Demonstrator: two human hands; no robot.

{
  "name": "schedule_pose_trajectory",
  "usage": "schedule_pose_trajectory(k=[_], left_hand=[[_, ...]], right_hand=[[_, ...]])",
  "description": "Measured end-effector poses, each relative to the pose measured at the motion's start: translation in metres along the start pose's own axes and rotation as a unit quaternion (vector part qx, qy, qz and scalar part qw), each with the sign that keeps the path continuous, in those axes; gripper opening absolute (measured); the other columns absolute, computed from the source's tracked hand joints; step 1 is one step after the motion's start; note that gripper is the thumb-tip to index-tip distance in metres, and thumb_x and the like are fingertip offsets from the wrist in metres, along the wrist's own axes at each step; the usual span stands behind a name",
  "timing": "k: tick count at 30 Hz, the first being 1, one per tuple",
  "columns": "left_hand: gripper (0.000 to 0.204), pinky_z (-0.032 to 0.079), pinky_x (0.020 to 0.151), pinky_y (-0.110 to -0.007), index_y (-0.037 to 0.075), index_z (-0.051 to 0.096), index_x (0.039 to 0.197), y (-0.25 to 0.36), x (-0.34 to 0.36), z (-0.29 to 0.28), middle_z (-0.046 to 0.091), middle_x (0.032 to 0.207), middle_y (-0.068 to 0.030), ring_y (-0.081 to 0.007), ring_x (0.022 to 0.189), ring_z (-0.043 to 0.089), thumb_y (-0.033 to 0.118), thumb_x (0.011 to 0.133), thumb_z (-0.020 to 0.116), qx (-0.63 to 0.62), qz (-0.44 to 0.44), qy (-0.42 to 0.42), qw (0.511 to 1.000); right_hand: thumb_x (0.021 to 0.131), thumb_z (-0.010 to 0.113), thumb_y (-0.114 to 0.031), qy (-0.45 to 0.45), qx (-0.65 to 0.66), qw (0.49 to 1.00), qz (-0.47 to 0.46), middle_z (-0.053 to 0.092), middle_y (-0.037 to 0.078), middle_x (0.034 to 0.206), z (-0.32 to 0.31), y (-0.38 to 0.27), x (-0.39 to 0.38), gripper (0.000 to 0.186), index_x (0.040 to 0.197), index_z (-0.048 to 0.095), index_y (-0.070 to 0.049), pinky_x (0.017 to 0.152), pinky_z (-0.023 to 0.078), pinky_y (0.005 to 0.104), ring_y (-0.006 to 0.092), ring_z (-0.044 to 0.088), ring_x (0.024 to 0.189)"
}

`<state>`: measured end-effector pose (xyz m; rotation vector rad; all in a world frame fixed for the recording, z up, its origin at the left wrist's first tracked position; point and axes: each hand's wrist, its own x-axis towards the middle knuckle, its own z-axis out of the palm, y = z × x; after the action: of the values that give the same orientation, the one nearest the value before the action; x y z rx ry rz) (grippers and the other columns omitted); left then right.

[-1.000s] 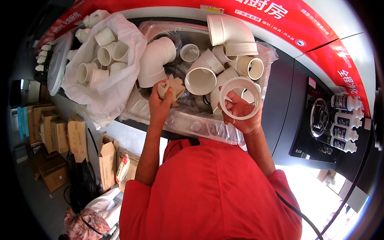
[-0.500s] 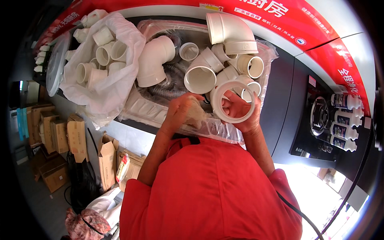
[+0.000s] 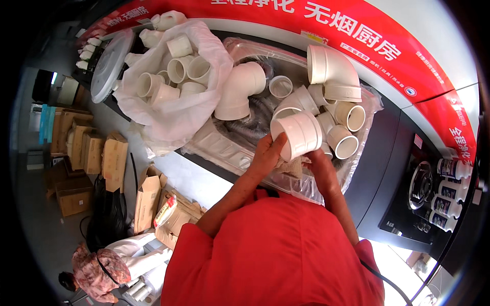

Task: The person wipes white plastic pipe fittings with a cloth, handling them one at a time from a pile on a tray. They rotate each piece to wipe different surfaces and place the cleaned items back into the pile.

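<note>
A white plastic pipe coupling is lifted over the front of the sink, tilted with its side wall toward me. My left hand is closed on its left end, thumb pressed to the wall. My right hand grips it from below on the right; some of those fingers are hidden. Below the coupling, between my hands, hangs a beige cloth; which hand holds it is hard to make out. Right behind lie white pipe elbows and fittings, among them a large elbow and another elbow.
Plastic film wraps the metal sink under the fittings. On its left stands a white bag full of fittings. A black cooktop with several bottles is at right. Cardboard boxes and a person are at lower left.
The coupling has turned from its round opening facing me to side-on. My left hand has come from the cloth onto the coupling. The whole view has swung, shifting the scene rightward.
</note>
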<state>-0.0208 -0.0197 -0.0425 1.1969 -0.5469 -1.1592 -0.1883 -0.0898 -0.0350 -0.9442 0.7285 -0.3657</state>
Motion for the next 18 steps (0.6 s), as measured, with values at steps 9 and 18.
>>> schedule_pose_trajectory(k=[9,18], left_hand=[[0.036,0.044,0.071,-0.023,-0.002,0.058,0.106,0.010,0.000,-0.002,0.061,0.087,-0.0020,-0.0074,0.079,0.052,0.032,0.094,0.053,0.051,0.078,0.019,0.996],[0.034,0.043,0.063,-0.028,-0.003,0.063,0.090,0.161,0.043,-0.119,0.061,0.076,-0.0039,-0.0089,0.069,0.049,0.031,0.090,0.058,0.286,0.175,0.237,0.912]], right_hand=[[0.086,0.060,-0.015,-0.093,-0.041,0.989,0.106,0.059,0.005,0.111,0.019,0.016,-0.001,0.044,0.125,0.047,0.000,0.088,0.043,0.0262,0.0132,0.055,0.101],[0.087,0.058,-0.013,-0.043,-0.048,0.994,0.083,0.058,0.006,0.113,-0.002,0.050,-0.004,0.044,0.126,0.046,0.001,0.088,0.043,0.0271,0.0132,0.054,0.102]])
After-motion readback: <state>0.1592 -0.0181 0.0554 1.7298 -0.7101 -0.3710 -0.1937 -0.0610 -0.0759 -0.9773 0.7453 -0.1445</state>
